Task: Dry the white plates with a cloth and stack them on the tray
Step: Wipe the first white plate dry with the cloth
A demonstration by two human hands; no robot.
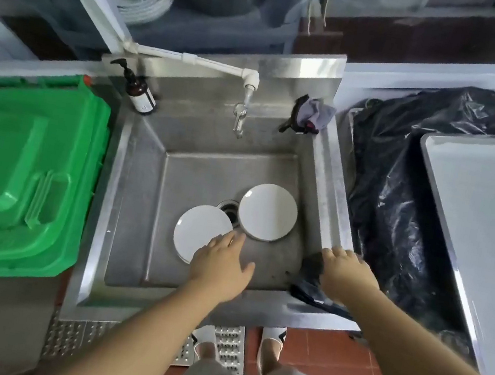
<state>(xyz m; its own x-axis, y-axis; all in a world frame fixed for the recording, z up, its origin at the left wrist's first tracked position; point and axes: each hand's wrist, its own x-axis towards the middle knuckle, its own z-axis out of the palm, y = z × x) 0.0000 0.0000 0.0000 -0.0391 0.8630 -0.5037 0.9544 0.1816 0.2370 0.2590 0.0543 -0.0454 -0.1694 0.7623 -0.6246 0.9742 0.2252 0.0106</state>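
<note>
Now reaching for the first plate in the sink.
Left hand (pixel 221 261), fingers spread and empty, hovers over the near plate (pixel 197 231); right hand (pixel 346 272) grips a dark cloth (pixel 310 281). Next: lift, wipe, then tray (pixel 489 206) beyond the right hand.

2 white plates (pixel 267 211) (pixel 197 231) flat in sink btm, either side of drain.
</note>
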